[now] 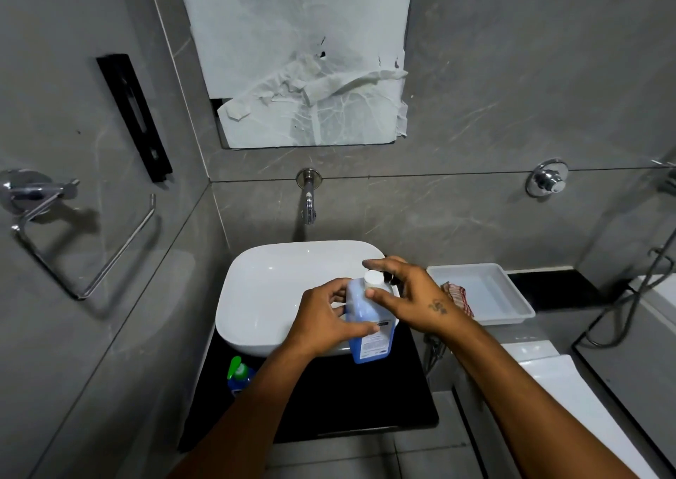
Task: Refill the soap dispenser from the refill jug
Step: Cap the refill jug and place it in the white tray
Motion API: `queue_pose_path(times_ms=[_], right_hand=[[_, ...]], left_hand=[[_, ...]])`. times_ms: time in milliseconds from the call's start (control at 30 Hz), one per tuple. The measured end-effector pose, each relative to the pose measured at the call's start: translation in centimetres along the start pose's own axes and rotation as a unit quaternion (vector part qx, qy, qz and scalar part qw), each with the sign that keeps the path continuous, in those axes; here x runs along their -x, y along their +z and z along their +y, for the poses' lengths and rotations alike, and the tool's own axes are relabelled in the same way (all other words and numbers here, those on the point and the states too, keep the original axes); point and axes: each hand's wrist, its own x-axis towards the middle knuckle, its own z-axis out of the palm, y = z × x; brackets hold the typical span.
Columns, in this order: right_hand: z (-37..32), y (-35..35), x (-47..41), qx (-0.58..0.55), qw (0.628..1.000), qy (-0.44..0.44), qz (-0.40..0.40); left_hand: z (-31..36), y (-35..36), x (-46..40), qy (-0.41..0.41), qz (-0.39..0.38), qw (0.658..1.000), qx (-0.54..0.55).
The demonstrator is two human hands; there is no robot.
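Note:
A blue refill jug (367, 317) with a white label and a white cap (373, 278) is held upright over the right rim of the white basin (270, 288). My left hand (325, 319) grips the jug's body from the left side. My right hand (409, 295) has its fingers closed around the white cap. A small blue soap dispenser (239, 374) with a green pump top stands on the black counter (329, 398) at the front left of the basin, apart from both hands.
A wall tap (309, 200) hangs above the basin. A white tray (486, 292) sits on the ledge to the right, with a red-striped cloth (459, 297) beside it. A chrome towel ring (73, 237) is on the left wall; a toilet cistern (548, 369) is at lower right.

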Motion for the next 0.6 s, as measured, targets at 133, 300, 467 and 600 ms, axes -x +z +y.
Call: queue_pose_path(times_ms=[133,300,467,600], right_hand=[[-0.3,-0.4,-0.4,0.044,0.999,0.02,-0.004],[0.3,1.2,-0.6,0.079,0.993,0.059,0.059],[2.6,0.7,1.0,-0.038,0.983,0.14,0.11],[6.9,-1.7,4.5,-0.197,0.923,0.269,0.193]], left_hand=[[-0.1,-0.1,-0.9,-0.012,-0.013,0.999,-0.035],[-0.7,0.1,-2.1,-0.02,-0.027,0.998,-0.058],[-0.5,1.0,-3.9,0.019,-0.034,0.998,-0.056],[0.3,3.7,-6.4,0.059,-0.029,0.998,-0.025]])
